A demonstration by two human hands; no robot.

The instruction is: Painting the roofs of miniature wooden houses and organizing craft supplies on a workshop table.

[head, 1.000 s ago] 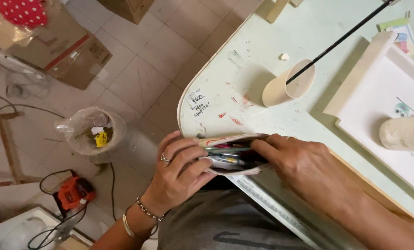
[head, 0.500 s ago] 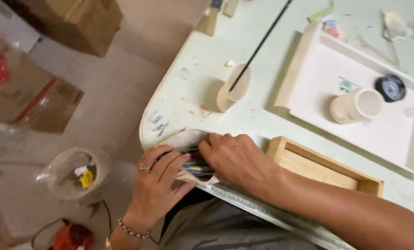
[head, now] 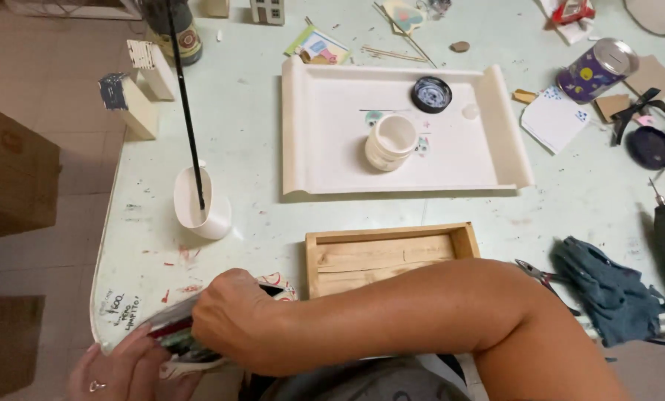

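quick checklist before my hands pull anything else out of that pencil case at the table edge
1. Left hand supports the pencil case from below: ok, it cups the case at the table edge.
2. Right hand is on the case: ok, its fingers reach into the opening; what they grip, cannot tell.
3. Case rests fully on the table: not ok, it hangs partly over the near edge.
4. Wooden tray is free to receive things: ok, it looks empty, though the right forearm covers its near side.
5. White cup with the long black stick stands clear of the hands: ok, upright and apart.
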